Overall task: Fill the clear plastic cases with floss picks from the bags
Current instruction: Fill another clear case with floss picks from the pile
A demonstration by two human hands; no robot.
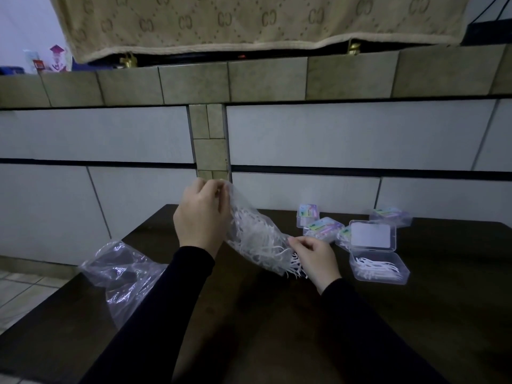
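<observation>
The bag of floss picks (257, 239) was up in the air over the middle of the dark table (277, 328), tilted so its mouth pointed down toward 4 o'clock. The left hand (201, 214) pinched the closed top corner at about 11 o'clock from the bag's middle, fingers curled round the plastic. The right hand (314, 257) was at the mouth end, fingers pinching the bag's edge, with a bunch of white picks poking out just below it.

The open clear case (379, 268) sat on the table just at 3 o'clock from the right hand, lid (372, 235) standing up behind it, a few picks already lying inside. Nothing stood between the bag's mouth and that case except the right hand itself.

Behind the lid, from 11 to 1 o'clock, were a few closed cases (322, 227) with colourful labels, crowded close, some touching. One more closed case (390, 216) sat farther back at 1 o'clock.

Way off at 9 o'clock, an empty crumpled bag (122, 273) hung partly over the table's left edge. White tiled wall (332, 134) behind everything.
</observation>
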